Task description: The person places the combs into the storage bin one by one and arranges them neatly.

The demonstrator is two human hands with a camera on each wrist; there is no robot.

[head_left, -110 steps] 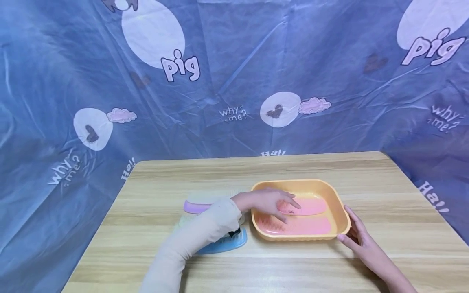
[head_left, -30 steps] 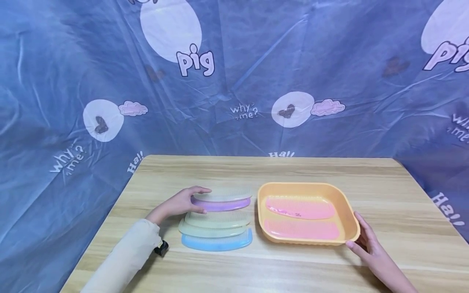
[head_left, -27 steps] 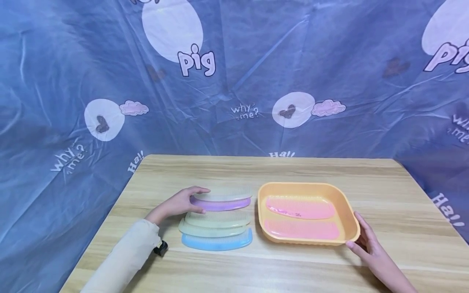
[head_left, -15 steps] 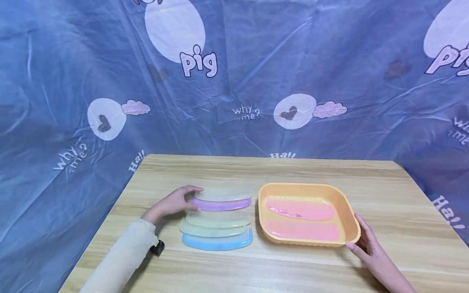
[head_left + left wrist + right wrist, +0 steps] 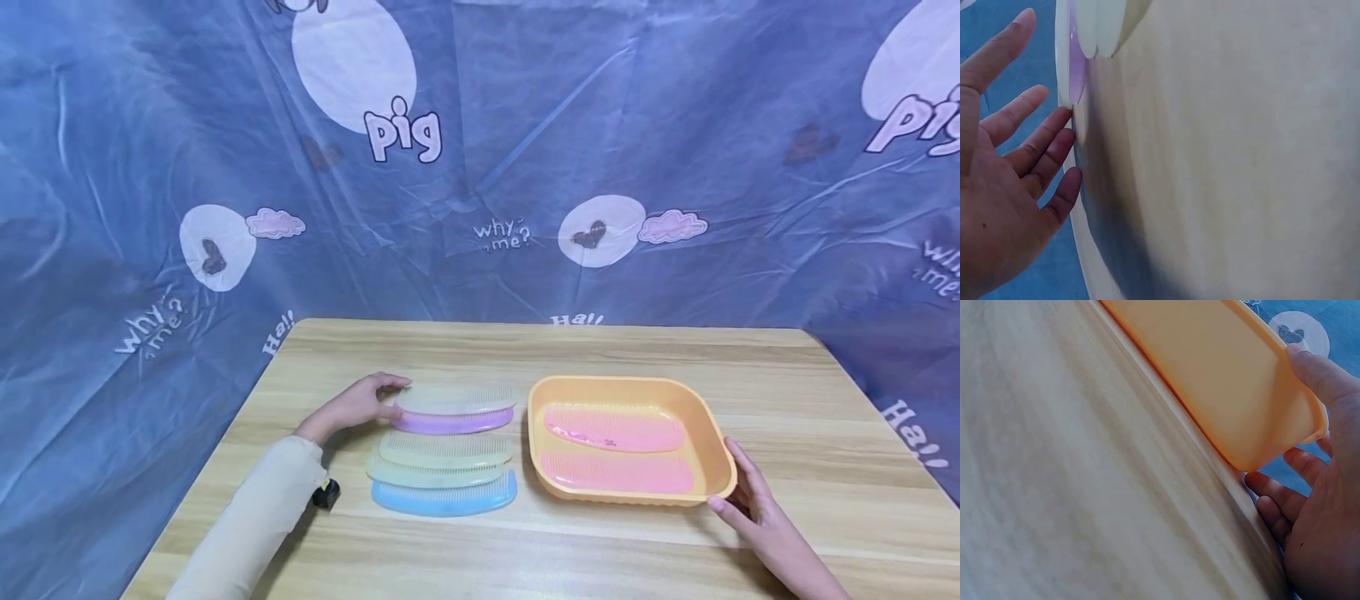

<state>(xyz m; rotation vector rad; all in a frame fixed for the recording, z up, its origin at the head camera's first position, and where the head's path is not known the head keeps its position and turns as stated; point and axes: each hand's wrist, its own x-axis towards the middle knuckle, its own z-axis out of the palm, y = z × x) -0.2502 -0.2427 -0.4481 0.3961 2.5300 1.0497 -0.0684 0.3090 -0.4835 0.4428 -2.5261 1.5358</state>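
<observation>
In the head view my left hand (image 5: 354,406) is at the left ends of a whitish translucent comb (image 5: 457,400) and a purple comb (image 5: 453,421). The left wrist view shows its fingers spread and loosely bent, pinching nothing; whether a fingertip touches a comb I cannot tell. Closer to me lie two overlapping pale green combs (image 5: 446,451) and a blue comb (image 5: 444,498). Two pink combs, a far one (image 5: 615,427) and a near one (image 5: 617,472), lie flat inside an orange plastic basin (image 5: 708,450). My right hand (image 5: 761,510) grips its near right corner, thumb on the rim.
The wooden table (image 5: 480,558) bears all of these things. A blue patterned cloth (image 5: 510,275) hangs behind it and down both sides. A small black object (image 5: 326,494) sits at my left sleeve cuff.
My left hand has gone from over the basin to the left ends of the combs, then shifted slightly away from me. My right hand stays at the basin's corner. The combs look unmoved.
</observation>
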